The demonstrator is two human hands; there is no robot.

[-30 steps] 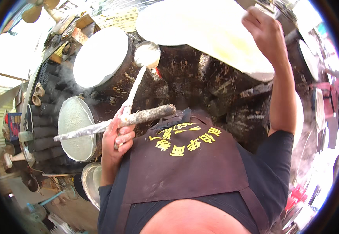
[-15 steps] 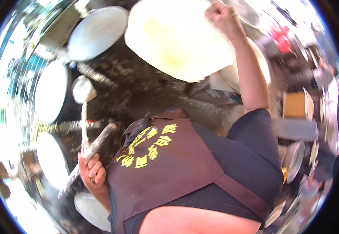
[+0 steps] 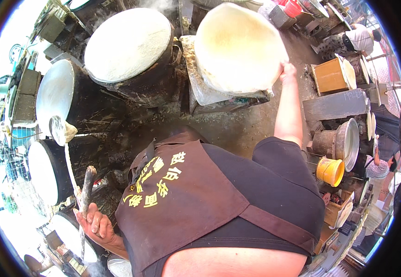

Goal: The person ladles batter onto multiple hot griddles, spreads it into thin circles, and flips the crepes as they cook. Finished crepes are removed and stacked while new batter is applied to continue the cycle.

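My left hand point(image 3: 98, 224) is closed around a batter-coated wooden stick point(image 3: 87, 186) and the handle of a ladle whose whitish head point(image 3: 61, 130) hangs over the dark drums at the left. My right hand point(image 3: 287, 71) is closed on the edge of a large round cream sheet point(image 3: 236, 46), which sags over a pale tray point(image 3: 202, 88) on a stand at the top middle. To its left a large drum carries a round white top point(image 3: 125, 44), with steam behind it.
Smaller round tops point(image 3: 53, 97) on dark drums line the left. On the right are wooden boxes point(image 3: 325, 75), a metal pot point(image 3: 348, 141), a yellow bucket point(image 3: 329, 171) and a red bucket point(image 3: 293, 7). Two other people point(image 3: 359, 39) point(image 3: 378, 168) are at the right edge.
The view has swung round to the right. My right hand has carried the cream sheet over to the tray on the stand, and my left hand still holds the ladle and stick.
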